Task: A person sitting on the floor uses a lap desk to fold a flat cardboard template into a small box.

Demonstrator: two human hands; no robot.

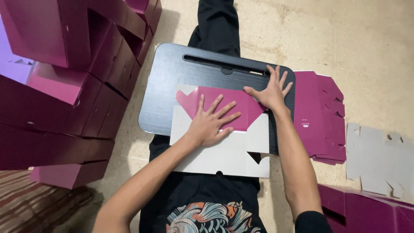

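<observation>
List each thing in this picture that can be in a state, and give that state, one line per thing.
Box blank: partly folded, magenta flap turned over its white side.
Lap desk: lying flat across the legs, under the blank.
Left hand: open, pressing flat on the flap.
Right hand: open, fingers spread, pressing the flap's corner.
Stacked boxes: assembled, piled.
Flat blanks: unfolded, stacked on floor.

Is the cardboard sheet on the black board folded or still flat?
Partly folded: cardboard sheet has its magenta flap turned over its white side, under left hand.

Two hands, the left [210,122] and the right [271,92], press one partly folded magenta box blank [224,129] on one black lap tray [172,86]. One stack of flat blanks [315,116] lies right of the right hand; several assembled magenta boxes [64,86] are piled left of the left hand.
</observation>
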